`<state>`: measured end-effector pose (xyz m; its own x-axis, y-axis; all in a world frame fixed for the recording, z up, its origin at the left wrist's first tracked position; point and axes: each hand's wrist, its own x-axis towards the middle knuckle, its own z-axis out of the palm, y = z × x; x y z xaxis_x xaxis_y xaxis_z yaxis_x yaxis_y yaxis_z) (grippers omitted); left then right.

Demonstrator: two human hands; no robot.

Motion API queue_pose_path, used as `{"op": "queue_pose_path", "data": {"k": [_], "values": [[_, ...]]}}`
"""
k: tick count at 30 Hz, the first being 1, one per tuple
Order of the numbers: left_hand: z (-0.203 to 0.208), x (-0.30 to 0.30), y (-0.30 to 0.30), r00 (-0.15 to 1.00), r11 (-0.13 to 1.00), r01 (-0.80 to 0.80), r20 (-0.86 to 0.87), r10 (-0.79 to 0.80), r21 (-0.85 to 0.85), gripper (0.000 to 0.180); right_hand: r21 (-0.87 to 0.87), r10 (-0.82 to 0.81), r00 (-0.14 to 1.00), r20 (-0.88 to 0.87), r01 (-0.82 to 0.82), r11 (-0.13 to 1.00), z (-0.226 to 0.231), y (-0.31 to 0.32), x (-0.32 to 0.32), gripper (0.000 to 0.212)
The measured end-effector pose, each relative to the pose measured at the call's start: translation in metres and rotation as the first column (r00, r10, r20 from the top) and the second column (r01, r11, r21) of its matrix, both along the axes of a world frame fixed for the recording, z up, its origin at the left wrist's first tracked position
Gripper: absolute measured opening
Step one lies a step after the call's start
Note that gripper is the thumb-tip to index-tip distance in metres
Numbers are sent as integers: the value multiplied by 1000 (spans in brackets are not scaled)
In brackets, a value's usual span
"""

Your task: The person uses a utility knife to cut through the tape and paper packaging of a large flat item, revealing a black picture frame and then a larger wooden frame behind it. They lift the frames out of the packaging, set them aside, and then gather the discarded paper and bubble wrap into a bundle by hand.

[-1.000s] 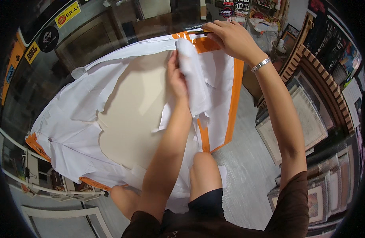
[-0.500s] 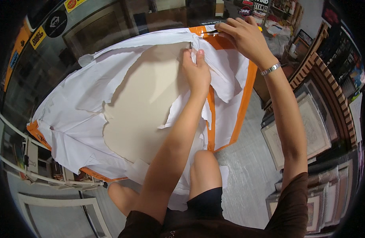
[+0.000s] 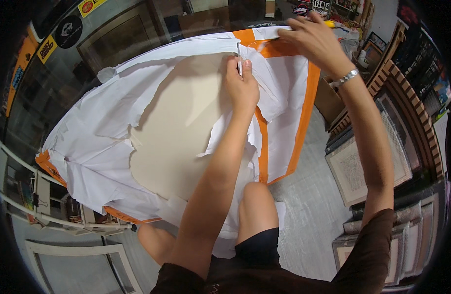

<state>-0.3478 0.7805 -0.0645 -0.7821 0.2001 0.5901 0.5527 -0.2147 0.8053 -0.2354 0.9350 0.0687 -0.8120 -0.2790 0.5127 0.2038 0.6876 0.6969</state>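
A large flat package wrapped in white paper lies tilted before me, its edges bound with orange tape. Through a big torn opening shows a smooth cream-coloured panel. My left hand is closed on the torn paper edge at the opening's far right, thumb up. Beyond it, over the taped far right corner, my right hand is closed around a yellow-handled cutter knife. Only the end of its handle shows clearly; the blade is hard to make out. Loose paper flaps hang beside my left hand.
Framed pictures lean in stacks on the right, by a striped frame. At lower left stand a white rack and a pale empty frame. A glass front with stickers runs along the far side.
My right hand has moved right and slightly away from the taped corner, taking the cutter knife with it. My left hand keeps its grip on the paper.
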Motion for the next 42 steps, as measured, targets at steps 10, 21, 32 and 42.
{"op": "queue_pose_path", "data": {"k": [10,21,32,42], "values": [[5,5,-4,999,1000,-28,-36,28,-12,22,15,179,970,-167,-179,984,3,-27,-9,21],[2,-4,-9,981,983,-87,-186,56,-163,26,59,-62,994,-92,68,996,15,-35,-2,13],[-1,-11,-6,931,992,-118,-352,93,-50,14,-31,26,999,-41,-27,999,-2,-35,-27,27],[-10,-16,-8,918,989,-70,-395,13,-132,18,49,39,997,-71,-35,998,-3,-39,-27,26]]}}
